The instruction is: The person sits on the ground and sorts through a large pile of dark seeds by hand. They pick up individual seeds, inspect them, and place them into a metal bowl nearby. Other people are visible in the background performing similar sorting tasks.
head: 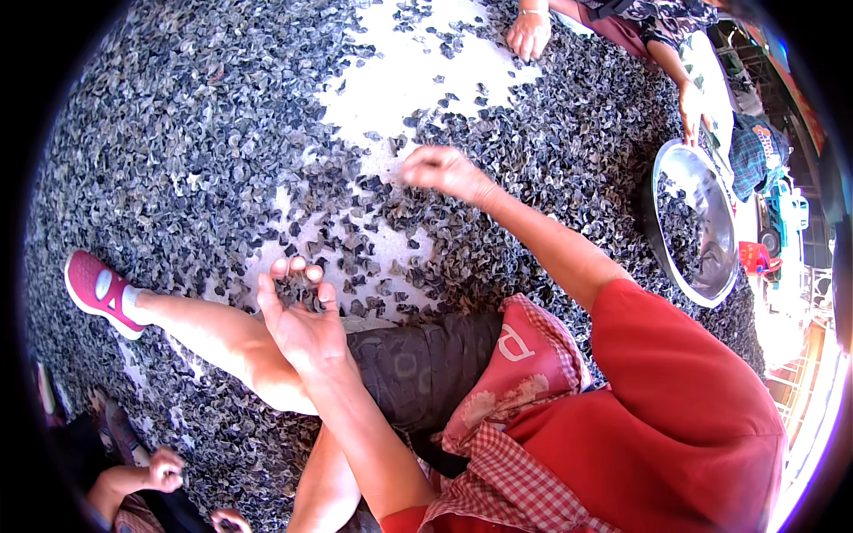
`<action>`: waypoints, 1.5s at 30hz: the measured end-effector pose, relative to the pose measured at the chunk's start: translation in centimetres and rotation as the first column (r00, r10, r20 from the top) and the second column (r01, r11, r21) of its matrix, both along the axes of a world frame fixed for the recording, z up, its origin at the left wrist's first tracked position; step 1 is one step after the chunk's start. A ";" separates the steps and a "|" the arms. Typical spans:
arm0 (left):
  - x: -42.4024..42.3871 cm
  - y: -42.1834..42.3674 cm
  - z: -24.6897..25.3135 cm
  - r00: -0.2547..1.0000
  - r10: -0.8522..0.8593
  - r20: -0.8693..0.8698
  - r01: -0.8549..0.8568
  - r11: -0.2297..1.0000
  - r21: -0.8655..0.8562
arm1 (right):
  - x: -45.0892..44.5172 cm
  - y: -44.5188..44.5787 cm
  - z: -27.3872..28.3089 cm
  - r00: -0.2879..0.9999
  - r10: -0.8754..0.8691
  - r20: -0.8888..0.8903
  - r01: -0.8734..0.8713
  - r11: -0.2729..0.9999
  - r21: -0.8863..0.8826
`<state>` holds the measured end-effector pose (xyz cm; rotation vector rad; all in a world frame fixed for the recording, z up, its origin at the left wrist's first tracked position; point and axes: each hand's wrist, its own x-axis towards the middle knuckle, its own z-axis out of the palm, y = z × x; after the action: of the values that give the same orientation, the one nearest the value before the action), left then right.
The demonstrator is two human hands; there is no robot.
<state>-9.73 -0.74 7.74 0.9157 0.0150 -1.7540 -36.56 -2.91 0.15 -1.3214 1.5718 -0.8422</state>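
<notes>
Dark, curled pieces that look like dried wood ear mushrooms (220, 126) cover the ground in a wide layer over a pale sheet (393, 80). My left hand (306, 326) is turned palm up above my bent leg, its fingers curled around a few dark mushroom pieces (296, 291). Farther out, my right hand (443, 174) hovers palm down over a thinly covered strip of the sheet. Its fingers are bent and blurred, and whether anything is between them cannot be made out.
A large metal basin (696, 223), partly filled with dark pieces, stands tilted at the right, touched by another person's hand (693, 113). That person's other hand (530, 33) reaches onto the sheet. Another person's hand (165, 468) shows lower left. My red shoe (103, 293) rests among the pieces.
</notes>
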 end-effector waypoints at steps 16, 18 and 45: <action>0.1 0.2 -0.4 1.000 0.011 0.027 -0.011 1.000 0.001 | 1.8 -0.5 1.8 0.532 0.210 -0.820 -0.395 0.918 -0.021; -0.1 0.1 -0.1 0.999 0.014 0.046 -0.015 1.000 0.022 | 6.6 -4.1 1.5 0.542 0.192 -0.818 -0.554 0.814 -0.175; 0.3 0.9 0.3 0.994 0.104 0.041 -0.105 0.994 0.024 | 3.8 5.2 1.1 0.719 0.340 -0.607 -0.557 0.804 -0.209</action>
<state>-9.44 0.16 8.01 0.9524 0.0590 -1.6417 -32.76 2.26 1.21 -2.2898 1.4026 -0.4730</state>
